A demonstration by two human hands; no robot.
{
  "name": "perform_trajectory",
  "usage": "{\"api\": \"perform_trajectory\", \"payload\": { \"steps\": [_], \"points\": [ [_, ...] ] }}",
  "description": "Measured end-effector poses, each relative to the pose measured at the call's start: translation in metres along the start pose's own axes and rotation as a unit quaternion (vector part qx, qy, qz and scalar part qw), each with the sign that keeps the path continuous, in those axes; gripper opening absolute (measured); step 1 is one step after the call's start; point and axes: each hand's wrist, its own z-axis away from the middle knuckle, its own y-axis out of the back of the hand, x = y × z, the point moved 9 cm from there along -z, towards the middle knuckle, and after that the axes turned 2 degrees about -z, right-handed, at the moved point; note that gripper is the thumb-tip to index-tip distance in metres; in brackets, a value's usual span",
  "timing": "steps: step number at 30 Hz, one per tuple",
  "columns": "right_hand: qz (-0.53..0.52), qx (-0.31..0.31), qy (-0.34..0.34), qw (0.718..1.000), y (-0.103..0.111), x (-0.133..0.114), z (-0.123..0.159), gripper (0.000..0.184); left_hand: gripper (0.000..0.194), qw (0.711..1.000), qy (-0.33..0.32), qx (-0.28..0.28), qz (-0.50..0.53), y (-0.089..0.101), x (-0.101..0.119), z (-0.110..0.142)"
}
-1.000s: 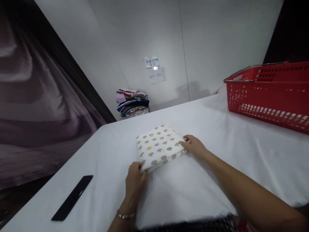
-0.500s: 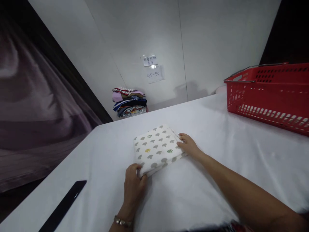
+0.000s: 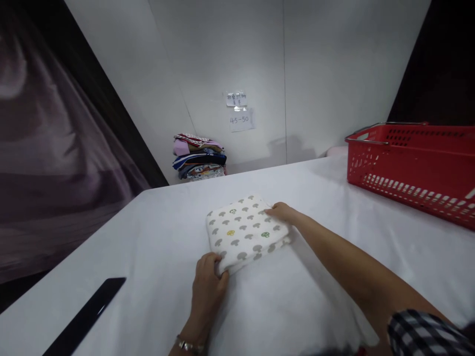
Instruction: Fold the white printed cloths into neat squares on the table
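A folded white cloth (image 3: 245, 228) printed with grey mushrooms, plus a few yellow and green ones, lies in the middle of the white-covered table. Its near left corner is pinched between the thumb and fingers of my left hand (image 3: 210, 279). On the far right edge, my right hand (image 3: 284, 213) is closed on the cloth, thumb on top and the other fingers hidden behind or under it. The cloth's layers show along the near edge.
A red plastic basket (image 3: 411, 170) stands at the right of the table (image 3: 166, 232). A long black flat object (image 3: 87, 314) lies at the near left. Beyond the far edge rises a stack of folded fabrics (image 3: 200, 155) by the wall, below paper signs (image 3: 240, 118).
My right hand has shifted slightly left along the cloth's far right edge. My left hand keeps its corner. The camera view has tilted a little.
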Motion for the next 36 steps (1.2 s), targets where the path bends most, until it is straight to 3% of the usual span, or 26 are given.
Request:
{"api": "perform_trajectory", "payload": {
  "steps": [8, 12, 17, 20, 23, 26, 29, 36],
  "points": [
    [-0.012, 0.098, 0.033, 0.995, 0.016, 0.014, -0.001, 0.022, 0.024, 1.000, -0.002, -0.010, 0.018, 0.000, 0.003, 0.000],
    [0.031, 0.102, 0.018, 0.994, 0.015, 0.025, -0.001, 0.017, 0.023, 0.999, 0.007, -0.016, 0.029, 0.000, 0.005, -0.001],
    [0.084, 0.080, 0.009, 0.993, 0.014, 0.021, -0.006, 0.023, 0.020, 0.996, 0.027, -0.031, 0.074, 0.000, 0.000, -0.001],
    [0.113, 0.059, 0.007, 0.992, 0.012, 0.016, -0.007, 0.029, 0.022, 0.986, 0.083, -0.041, 0.137, -0.005, -0.015, -0.002],
    [0.144, 0.035, 0.009, 0.989, 0.009, 0.011, -0.007, 0.032, 0.042, 0.967, 0.196, -0.029, 0.162, -0.007, -0.040, -0.004],
    [0.170, 0.028, 0.008, 0.985, 0.007, 0.007, -0.006, 0.034, 0.058, 0.943, 0.283, -0.079, 0.159, -0.018, -0.051, -0.010],
    [0.186, 0.031, 0.012, 0.982, 0.007, 0.003, -0.004, 0.035, 0.061, 0.931, 0.298, -0.123, 0.171, -0.027, -0.048, -0.022],
    [0.164, 0.033, 0.004, 0.986, 0.011, -0.009, -0.003, 0.033, 0.063, 0.923, 0.317, -0.136, 0.169, -0.038, -0.053, -0.032]
  ]
}}
